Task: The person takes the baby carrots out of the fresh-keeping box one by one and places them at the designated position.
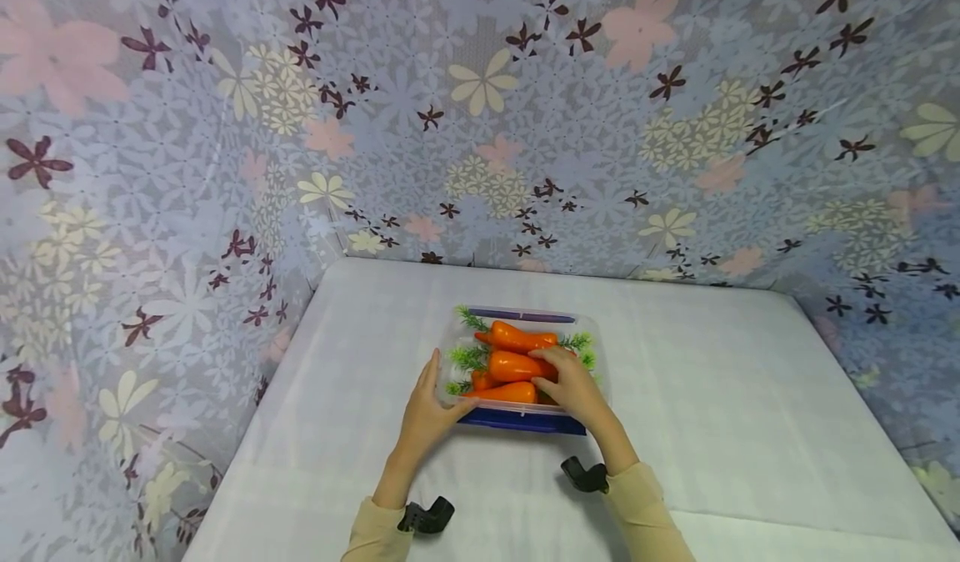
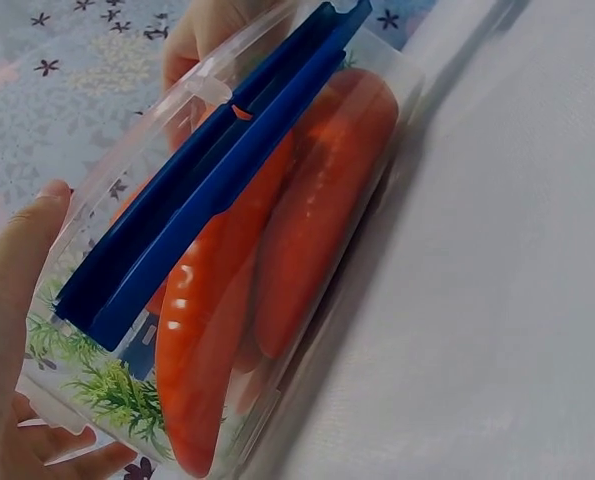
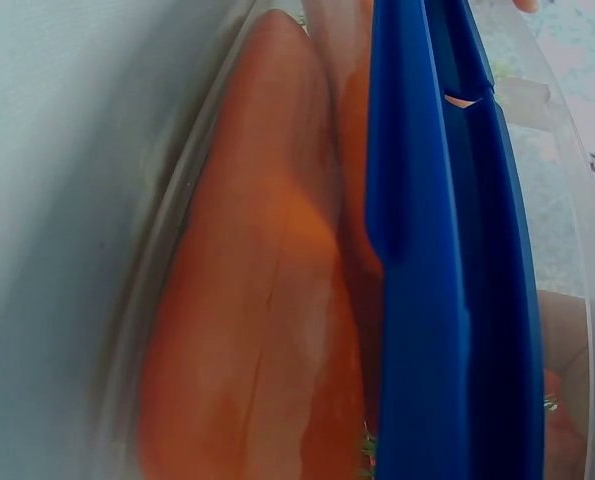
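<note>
A clear plastic box (image 1: 606,370) holds several orange toy carrots (image 1: 510,392) with green leafy tops (image 1: 468,355). Blue clip flaps run along its long sides, the front flap (image 1: 525,420) hanging outward. My left hand (image 1: 423,412) rests against the box's left end, fingers extended along the wall and thumb at the front rim. Reaching in from the right, my right hand (image 1: 573,387) has its thumb and fingers on either side of a middle carrot (image 1: 513,367). Through the clear front wall, the left wrist view shows two large carrots (image 2: 327,200) lying side by side.
The box stands on a table with a white cover (image 1: 712,395). Behind and at the sides hangs a floral cloth (image 1: 480,153). Black wrist cameras (image 1: 427,515) sit at both cuffs, close over the table.
</note>
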`<state>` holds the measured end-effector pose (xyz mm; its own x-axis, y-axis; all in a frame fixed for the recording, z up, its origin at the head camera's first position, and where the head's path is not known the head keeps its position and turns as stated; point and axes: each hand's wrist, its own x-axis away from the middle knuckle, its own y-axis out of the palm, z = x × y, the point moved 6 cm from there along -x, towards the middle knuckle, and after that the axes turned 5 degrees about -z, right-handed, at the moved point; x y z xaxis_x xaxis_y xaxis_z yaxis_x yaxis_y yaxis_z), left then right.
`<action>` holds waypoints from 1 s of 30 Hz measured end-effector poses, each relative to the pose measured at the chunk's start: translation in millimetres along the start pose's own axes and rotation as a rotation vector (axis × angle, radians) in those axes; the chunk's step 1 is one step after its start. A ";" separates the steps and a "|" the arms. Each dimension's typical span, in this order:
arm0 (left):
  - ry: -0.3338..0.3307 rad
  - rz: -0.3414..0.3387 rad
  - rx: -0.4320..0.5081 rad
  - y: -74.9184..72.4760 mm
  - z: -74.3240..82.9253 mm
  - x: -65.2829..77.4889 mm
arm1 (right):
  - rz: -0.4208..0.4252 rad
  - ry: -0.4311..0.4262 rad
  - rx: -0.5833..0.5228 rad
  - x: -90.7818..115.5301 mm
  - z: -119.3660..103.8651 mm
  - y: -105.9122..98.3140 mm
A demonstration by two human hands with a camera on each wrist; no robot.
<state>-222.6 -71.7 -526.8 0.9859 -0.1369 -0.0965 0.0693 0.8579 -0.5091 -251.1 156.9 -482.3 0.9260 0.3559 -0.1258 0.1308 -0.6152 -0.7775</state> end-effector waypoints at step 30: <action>0.005 0.011 0.009 0.7 -1.2 -0.4 | 0.226 -0.058 0.025 7.2 -28.0 -36.5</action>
<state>-223.1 -71.7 -528.2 0.9859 -0.1296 -0.1062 0.0597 0.8638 -0.5003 -239.3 162.2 -437.6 0.9089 0.2515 -0.3325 -0.0867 -0.6662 -0.7407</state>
